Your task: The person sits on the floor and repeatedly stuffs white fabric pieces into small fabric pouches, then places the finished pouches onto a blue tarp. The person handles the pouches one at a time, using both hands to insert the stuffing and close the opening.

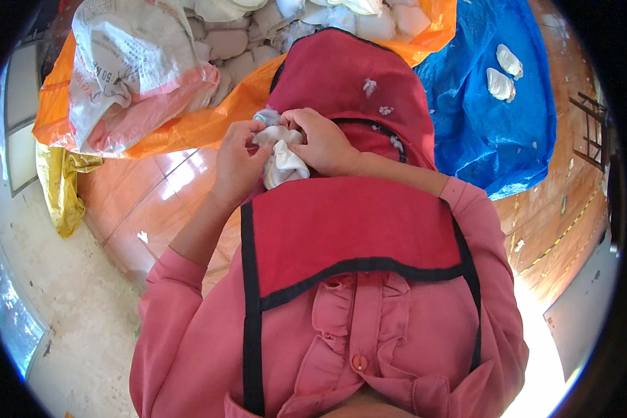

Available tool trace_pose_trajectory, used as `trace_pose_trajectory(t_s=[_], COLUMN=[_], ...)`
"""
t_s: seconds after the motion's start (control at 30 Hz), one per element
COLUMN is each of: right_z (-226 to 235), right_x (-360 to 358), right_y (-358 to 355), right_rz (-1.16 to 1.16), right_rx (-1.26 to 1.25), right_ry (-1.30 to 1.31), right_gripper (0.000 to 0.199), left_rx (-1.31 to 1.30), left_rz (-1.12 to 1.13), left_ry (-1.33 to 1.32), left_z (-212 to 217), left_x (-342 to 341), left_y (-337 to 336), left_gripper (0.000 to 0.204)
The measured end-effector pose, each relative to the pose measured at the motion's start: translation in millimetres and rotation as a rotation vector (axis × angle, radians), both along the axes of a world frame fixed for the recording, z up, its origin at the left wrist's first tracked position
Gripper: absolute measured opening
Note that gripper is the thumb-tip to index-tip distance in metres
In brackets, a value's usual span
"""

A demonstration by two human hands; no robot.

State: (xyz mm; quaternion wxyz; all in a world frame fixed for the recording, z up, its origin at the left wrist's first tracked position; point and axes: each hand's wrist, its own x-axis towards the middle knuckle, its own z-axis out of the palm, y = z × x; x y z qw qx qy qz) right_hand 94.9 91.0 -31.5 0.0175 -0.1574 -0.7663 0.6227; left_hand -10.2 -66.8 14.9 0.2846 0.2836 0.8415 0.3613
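Note:
Both of my hands are closed on a small white cloth piece (285, 167) in front of my red apron. The fingers of my left hand (240, 155) grip its left side. My right hand (326, 145) pinches it from the right, thumb on the cloth. A tuft of greyish-white fluff (265, 116) shows at its far end, between the fingertips; whether it sits inside the cloth I cannot tell. Loose bits of fluff (369, 87) cling to the red apron (355, 59) over my lap.
An orange sheet (247, 94) ahead holds a heap of white padded pieces (226, 42). A white woven sack (129, 63) lies on its left part. Two white stuffed pieces (500, 84) rest on a blue tarp (467, 132) at right. A yellow bag (63, 188) is at left.

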Motion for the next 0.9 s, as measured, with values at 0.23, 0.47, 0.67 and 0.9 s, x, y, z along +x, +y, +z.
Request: trace_pose_trajectory(t_s=[0.23, 0.47, 0.67, 0.9], right_z=[0.1, -8.3, -10.8, -14.4], right_x=[2.7, 0.9, 1.9, 8.6], right_y=[-3.5, -6.3, -6.0, 35.3], right_rz=[0.05, 0.008, -0.014, 0.142], right_rx=[0.129, 0.16, 0.112, -0.295], right_ry=[-0.078, 0.047, 0.088, 0.037], right_gripper=[0.031, 0.026, 0.021, 0.018], left_rx=[-0.078, -0.125, -0.093, 0.086], left_rz=[-0.076, -0.072, -0.04, -0.054], left_ry=[-0.025, 0.147, 0.241, 0.103], left_z=[-0.4, -20.0, -18.2, -11.7], left_x=[-6.0, -5.0, 6.9, 3.2], left_y=[-1.7, 4.8, 6.6, 6.4], left_gripper=[0.026, 0.022, 0.023, 0.022])
